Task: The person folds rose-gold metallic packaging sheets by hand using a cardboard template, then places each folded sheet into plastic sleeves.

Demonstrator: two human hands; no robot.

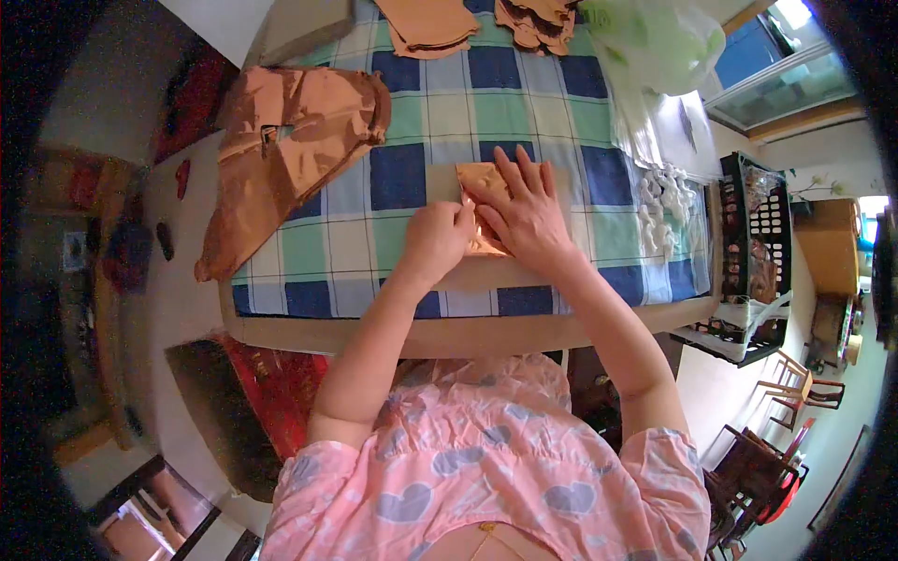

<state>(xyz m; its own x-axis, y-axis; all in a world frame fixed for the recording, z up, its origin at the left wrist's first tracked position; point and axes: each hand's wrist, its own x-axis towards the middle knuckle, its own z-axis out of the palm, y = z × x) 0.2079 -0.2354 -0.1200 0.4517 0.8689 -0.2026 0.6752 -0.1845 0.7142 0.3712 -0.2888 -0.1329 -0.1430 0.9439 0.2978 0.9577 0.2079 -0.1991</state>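
Glossy metallic-look foil pc point(482, 177), matt cloth point(444, 105), plstc crate point(769, 208) & filmy plstc bag point(655, 42)

Tablecloth point(493, 67): checked in navy, mint green, pale blue and cream, crossed by thin dark lines. Small foil piece point(476, 178): shiny copper-orange. Large crumpled foil sheet point(323, 140): copper too — browner toward its lower end. Shirt point(496, 472): pink, grey hearts. Plastic bag point(655, 42) — milky white, tinged green.

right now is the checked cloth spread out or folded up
Spread: the checked cloth lies largely flat across the table, with the left hand, right hand and shiny copper-coloured piece above it.
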